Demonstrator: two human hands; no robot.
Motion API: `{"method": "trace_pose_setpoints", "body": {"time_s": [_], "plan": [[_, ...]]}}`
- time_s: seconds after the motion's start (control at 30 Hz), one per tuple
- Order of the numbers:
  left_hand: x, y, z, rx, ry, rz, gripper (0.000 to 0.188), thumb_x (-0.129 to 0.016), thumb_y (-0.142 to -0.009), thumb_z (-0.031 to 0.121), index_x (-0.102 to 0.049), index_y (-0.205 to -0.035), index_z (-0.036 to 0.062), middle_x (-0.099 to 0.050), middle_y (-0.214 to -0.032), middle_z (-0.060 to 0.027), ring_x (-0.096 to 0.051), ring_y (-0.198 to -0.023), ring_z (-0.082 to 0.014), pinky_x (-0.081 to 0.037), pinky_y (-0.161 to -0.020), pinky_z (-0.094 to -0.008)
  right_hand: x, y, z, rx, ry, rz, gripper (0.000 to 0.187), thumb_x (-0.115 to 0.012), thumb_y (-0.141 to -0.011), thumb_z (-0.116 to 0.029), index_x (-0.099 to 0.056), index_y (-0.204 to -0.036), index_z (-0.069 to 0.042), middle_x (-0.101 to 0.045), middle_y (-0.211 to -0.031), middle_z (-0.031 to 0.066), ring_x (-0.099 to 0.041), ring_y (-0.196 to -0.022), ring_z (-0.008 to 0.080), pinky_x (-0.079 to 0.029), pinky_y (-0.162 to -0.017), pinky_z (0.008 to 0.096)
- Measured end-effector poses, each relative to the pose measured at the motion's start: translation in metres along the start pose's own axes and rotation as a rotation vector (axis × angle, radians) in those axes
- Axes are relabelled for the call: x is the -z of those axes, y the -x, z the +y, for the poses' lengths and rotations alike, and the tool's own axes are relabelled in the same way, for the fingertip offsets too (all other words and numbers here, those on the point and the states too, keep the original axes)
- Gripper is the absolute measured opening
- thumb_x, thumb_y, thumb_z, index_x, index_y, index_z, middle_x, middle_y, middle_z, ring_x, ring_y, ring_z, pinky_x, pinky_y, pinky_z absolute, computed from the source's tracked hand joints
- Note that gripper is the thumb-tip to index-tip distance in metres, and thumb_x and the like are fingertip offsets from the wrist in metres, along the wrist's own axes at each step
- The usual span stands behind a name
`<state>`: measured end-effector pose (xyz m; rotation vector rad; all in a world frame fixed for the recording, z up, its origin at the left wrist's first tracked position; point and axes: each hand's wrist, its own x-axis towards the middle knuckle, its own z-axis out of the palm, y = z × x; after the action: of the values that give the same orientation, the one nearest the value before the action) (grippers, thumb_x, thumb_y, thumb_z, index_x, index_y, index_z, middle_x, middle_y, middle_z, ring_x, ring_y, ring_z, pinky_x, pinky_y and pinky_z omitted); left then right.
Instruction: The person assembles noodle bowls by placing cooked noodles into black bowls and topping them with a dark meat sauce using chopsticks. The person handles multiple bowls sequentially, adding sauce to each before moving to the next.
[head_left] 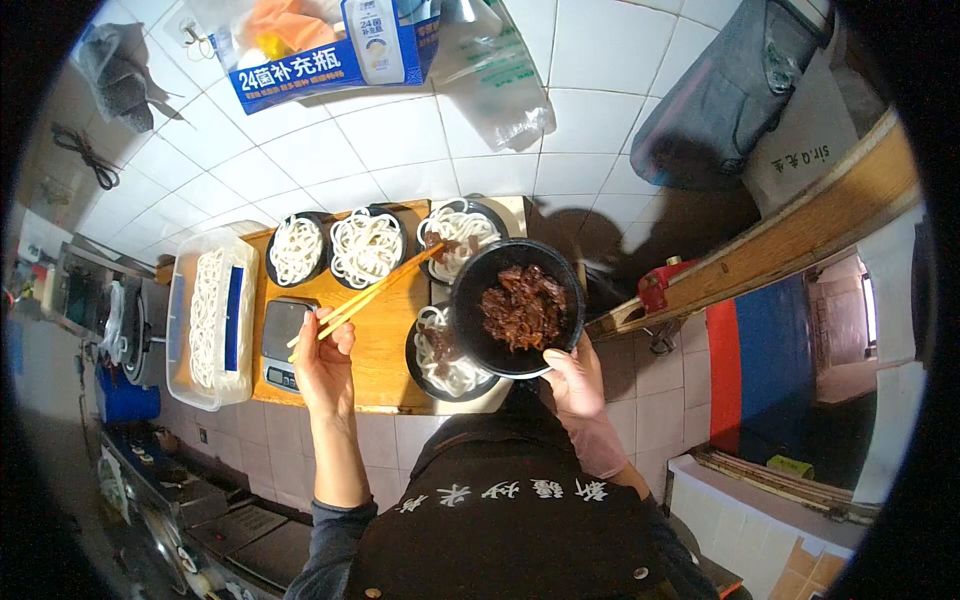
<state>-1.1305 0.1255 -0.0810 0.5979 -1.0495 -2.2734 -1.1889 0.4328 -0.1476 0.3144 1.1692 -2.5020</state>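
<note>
My left hand (327,368) is closed around a pair of yellow chopsticks (368,296). Their tips are at dark pieces of meat (436,245) over a black bowl of white noodles (465,226) at the back. In my right hand (575,385), which wears a thin clear glove, is a black bowl (466,300) of dark sauced meat (523,308), gripped by the near rim. It partly covers a nearer bowl of noodles (447,372), which has some meat on top. Plain noodles fill two more bowls, one at the far left (297,250) and another beside it (367,247).
A clear plastic bin (177,340) of noodles stands at the table's left. Beside it on the wooden table (375,385) lies a digital scale (284,374). A wooden beam (790,235) with a red fitting (664,284) juts in at right. Bags hang on the tiled wall.
</note>
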Motion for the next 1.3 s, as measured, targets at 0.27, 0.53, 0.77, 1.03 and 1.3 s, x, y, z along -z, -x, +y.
{"method": "trace_pose_setpoints", "body": {"time_s": [0.27, 0.53, 0.77, 1.03, 1.3], "plan": [[0.009, -0.039, -0.040, -0.064, -0.373, -0.064, 0.034, -0.053, -0.101, 0.025, -0.063, -0.103, -0.0073, -0.067, -0.089, -0.0150, -0.070, -0.075, -0.0243, -0.059, -0.071, -0.0320, 0.030, 0.016, -0.004, 0.059, 0.040, 0.135, 0.062, -0.060, -0.084, 0.006, -0.040, -0.142, -0.008, -0.062, -0.110, 0.0057, -0.064, -0.093, 0.0142, -0.056, -0.067, 0.0217], [0.006, -0.079, -0.073, -0.126, -0.553, -0.226, 0.037, -0.052, -0.101, 0.025, -0.062, -0.111, -0.0089, -0.068, -0.100, -0.0175, -0.069, -0.076, -0.0210, -0.058, -0.072, -0.0314, 0.036, 0.018, -0.007, 0.126, -0.007, 0.089, 0.056, -0.061, -0.085, 0.005, -0.044, -0.137, -0.006, -0.063, -0.108, 0.0052, -0.064, -0.093, 0.0143, -0.055, -0.076, 0.0263], [-0.004, -0.076, -0.057, -0.193, -0.475, -0.216, 0.034, -0.053, -0.101, 0.023, -0.062, -0.112, -0.0085, -0.068, -0.100, -0.0168, -0.069, -0.074, -0.0213, -0.057, -0.068, -0.0305, 0.031, 0.019, -0.008, 0.053, -0.010, 0.152, 0.065, -0.061, -0.086, 0.005, -0.036, -0.145, -0.007, -0.061, -0.107, 0.0050, -0.064, -0.093, 0.0146, -0.055, -0.077, 0.0274], [-0.021, 0.027, -0.014, -0.111, -0.442, -0.469, 0.028, -0.051, -0.101, 0.018, -0.062, -0.099, -0.0075, -0.068, -0.091, -0.0192, -0.068, -0.068, -0.0254, -0.058, -0.060, -0.0358, 0.012, 0.007, -0.002, 0.092, 0.040, 0.039, 0.080, -0.058, -0.082, 0.016, -0.026, -0.151, -0.009, -0.053, -0.131, 0.0083, -0.057, -0.113, 0.0183, -0.051, -0.090, 0.0301], [-0.031, 0.052, -0.030, -0.093, -0.576, -0.562, 0.025, -0.051, -0.101, 0.013, -0.063, -0.104, -0.0095, -0.068, -0.089, -0.0155, -0.069, -0.076, -0.0215, -0.057, -0.071, -0.0330, -0.007, 0.004, 0.005, 0.118, 0.102, -0.179, 0.092, -0.060, -0.079, 0.019, -0.016, -0.154, -0.011, -0.043, -0.143, 0.0081, -0.048, -0.127, 0.0188, -0.047, -0.099, 0.0302]]}}
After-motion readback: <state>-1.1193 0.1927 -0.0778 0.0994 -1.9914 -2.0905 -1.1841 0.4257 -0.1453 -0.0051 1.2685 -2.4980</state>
